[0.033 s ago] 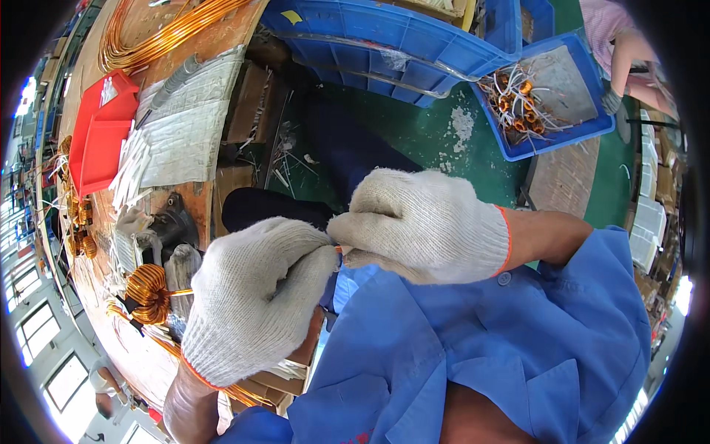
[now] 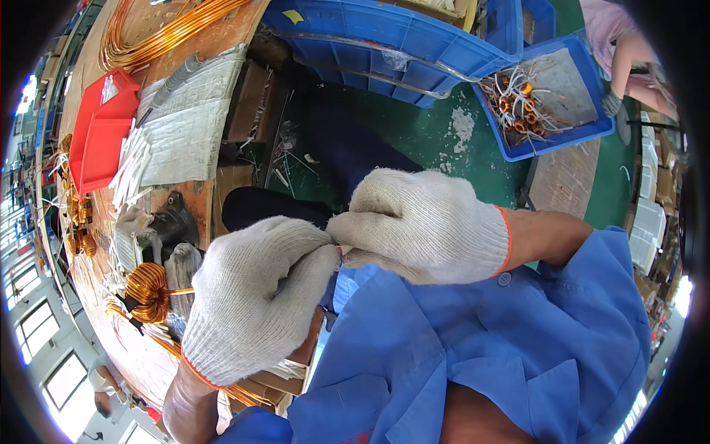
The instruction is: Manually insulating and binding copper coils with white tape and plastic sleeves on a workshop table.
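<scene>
At the frame's centre, our gloved left hand [image 2: 259, 296] and right hand [image 2: 421, 228] meet, both pinching a small piece [image 2: 345, 250], mostly hidden; we judge it fine fingertip work, next calling for steady grip.

Green floor [image 2: 429, 118], wooden workbench [image 2: 222, 33], bright dark-framed windows [image 2: 66, 381] in a pale wall [image 2: 70, 331]

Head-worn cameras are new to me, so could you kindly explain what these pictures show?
There is no machine here, just a person's gloved left hand and right hand, meeting before the blue shirt, fingertips closed on a small piece, mostly hidden. The view comes from a wide fisheye camera on the person's head, which bends straight edges. At left, the workbench carries a red bin, white strips and a copper-coloured coil. At upper right, a blue tray holds smaller coils.
</scene>
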Demonstrator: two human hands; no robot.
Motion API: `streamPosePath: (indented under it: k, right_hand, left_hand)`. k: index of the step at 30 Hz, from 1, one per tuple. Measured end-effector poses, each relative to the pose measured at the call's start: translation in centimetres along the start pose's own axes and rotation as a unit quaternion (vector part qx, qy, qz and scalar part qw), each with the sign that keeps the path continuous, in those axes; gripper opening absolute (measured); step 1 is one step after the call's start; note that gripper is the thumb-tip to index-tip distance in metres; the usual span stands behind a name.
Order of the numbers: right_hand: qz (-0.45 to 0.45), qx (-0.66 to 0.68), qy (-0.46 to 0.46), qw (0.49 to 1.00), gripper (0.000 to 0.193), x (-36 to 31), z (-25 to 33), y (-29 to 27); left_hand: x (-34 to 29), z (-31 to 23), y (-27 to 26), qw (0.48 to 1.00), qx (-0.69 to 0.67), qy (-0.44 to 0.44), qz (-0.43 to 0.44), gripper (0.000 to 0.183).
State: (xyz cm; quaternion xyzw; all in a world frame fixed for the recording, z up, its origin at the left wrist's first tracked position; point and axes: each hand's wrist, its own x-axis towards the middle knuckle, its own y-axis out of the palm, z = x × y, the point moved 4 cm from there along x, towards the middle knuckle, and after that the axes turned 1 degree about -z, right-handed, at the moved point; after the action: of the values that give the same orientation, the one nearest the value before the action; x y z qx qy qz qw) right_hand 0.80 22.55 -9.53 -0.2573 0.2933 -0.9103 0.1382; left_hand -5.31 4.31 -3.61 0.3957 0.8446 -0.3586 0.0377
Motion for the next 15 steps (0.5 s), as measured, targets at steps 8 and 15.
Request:
streamPosePath:
  k: [8,15]
  right_hand:
    - [-0.023,0.035,0.04,0.998,0.049,-0.4,-0.3,1.7]
    - [0.12,0.107,0.032,0.986,0.022,1.3,-0.6,2.7]
  left_hand:
    - [-0.2,1.0,-0.7,1.0,0.006,0.026,0.006,0.017]
    - [-3.4,1.2,-3.4,0.979,0.189,0.078,-0.023,0.008]
